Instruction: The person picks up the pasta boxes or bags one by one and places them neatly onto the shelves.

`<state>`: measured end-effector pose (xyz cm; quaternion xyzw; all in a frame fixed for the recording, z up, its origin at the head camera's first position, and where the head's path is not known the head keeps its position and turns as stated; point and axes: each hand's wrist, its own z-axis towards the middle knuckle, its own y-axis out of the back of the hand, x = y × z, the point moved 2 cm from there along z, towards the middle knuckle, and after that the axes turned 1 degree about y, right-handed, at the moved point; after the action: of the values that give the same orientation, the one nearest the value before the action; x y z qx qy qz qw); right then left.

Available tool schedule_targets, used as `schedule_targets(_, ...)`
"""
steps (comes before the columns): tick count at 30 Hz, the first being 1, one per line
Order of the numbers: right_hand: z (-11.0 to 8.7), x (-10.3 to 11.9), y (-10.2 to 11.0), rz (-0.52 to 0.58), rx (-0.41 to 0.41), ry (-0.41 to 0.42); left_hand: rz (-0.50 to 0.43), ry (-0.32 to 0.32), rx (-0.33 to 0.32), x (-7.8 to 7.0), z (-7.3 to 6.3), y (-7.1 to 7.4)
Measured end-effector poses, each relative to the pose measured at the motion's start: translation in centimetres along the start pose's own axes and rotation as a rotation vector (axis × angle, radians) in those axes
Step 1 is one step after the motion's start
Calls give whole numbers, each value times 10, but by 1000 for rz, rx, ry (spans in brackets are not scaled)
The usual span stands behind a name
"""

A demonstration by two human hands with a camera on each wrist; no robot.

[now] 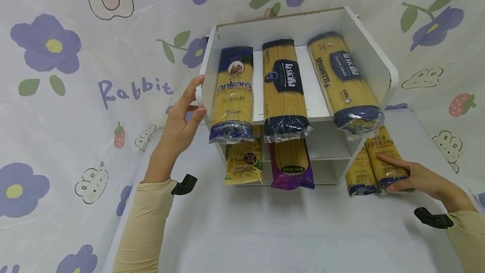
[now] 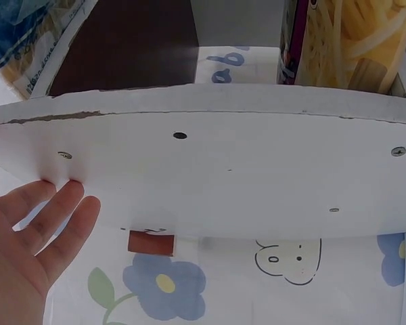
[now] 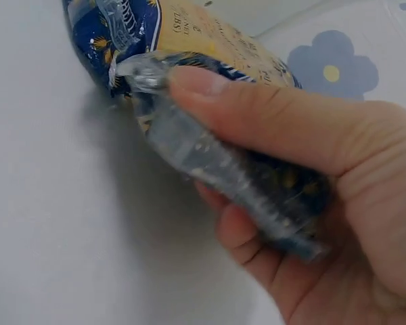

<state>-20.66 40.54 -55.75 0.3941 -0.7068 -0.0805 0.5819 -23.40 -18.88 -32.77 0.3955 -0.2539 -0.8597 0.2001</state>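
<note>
My left hand (image 1: 182, 123) rests at the left side of a white shelf unit (image 1: 282, 22). In the left wrist view, its fingers (image 2: 66, 210) are nearly straight against the outer side panel (image 2: 243, 176). To the right of the shelf, my right hand (image 1: 420, 180) grips the near end of a yellow and blue spaghetti packet (image 1: 386, 155). The right wrist view has the thumb (image 3: 257, 115) over that packet's crinkled clear end (image 3: 210, 162), with the other fingers partly hidden underneath. A second spaghetti packet (image 1: 361, 172) lies alongside on the table, to the left.
The top tier holds an Ankara pasta packet (image 1: 233, 92) and two La Sicilia spaghetti packets, one in the middle (image 1: 284, 100) and one at right (image 1: 346, 81). Below are a yellow pasta bag (image 1: 244, 163) and a purple-ended noodle packet (image 1: 291, 167). A flower-patterned sheet (image 1: 125, 54) hangs behind.
</note>
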Motion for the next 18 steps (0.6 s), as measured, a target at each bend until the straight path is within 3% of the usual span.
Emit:
schedule_targets(5,-3,-2,-3,53,-83,-23,-5,12,1,0,0,0)
schedule_targets(12,-12,-4,-19,48,-183,-79,-16,8,8,0,-1,-3)
schedule_targets(18,-25,18,-20,95,-321,-69,-24,4,-6,-1,0,-1)
